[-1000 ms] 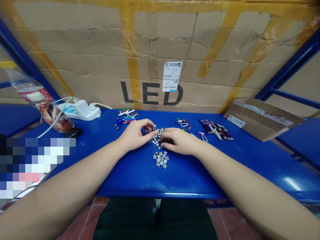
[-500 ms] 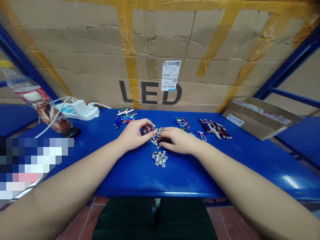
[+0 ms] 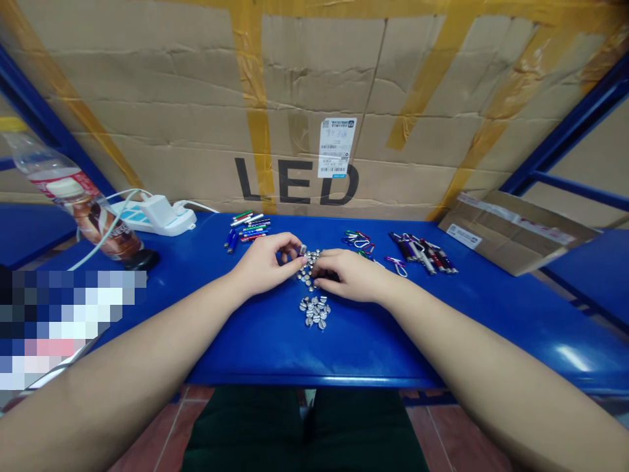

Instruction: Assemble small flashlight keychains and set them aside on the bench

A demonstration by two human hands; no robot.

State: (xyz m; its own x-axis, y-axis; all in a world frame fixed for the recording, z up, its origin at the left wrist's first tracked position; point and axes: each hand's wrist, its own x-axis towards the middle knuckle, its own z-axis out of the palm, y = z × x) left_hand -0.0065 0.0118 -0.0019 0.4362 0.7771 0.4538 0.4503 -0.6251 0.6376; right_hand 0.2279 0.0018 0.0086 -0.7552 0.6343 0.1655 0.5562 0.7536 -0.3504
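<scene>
taped cardboard wall (image 3: 304,78) with printed "led", blue steel rack frame (image 3: 565,130), glossy blue bench (image 3: 314,357), red floor tiles (image 3: 157,439)

Left hand (image 3: 263,267) arched, right hand (image 3: 351,276) curled downward

Bare left hand (image 3: 263,265) and right hand (image 3: 351,276), bare forearms (image 3: 132,354), dark green trousers (image 3: 304,432)

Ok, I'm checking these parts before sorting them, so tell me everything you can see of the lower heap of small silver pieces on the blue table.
The lower heap of small silver pieces is a loose, irregular cluster lying directly on the glossy blue table. The pieces look like shiny metal and are rounded, with some overlapping, but their exact kind is too small to tell. The heap lies just below a narrower trail of similar pieces. Neither the left hand nor the right hand touches it.
</scene>
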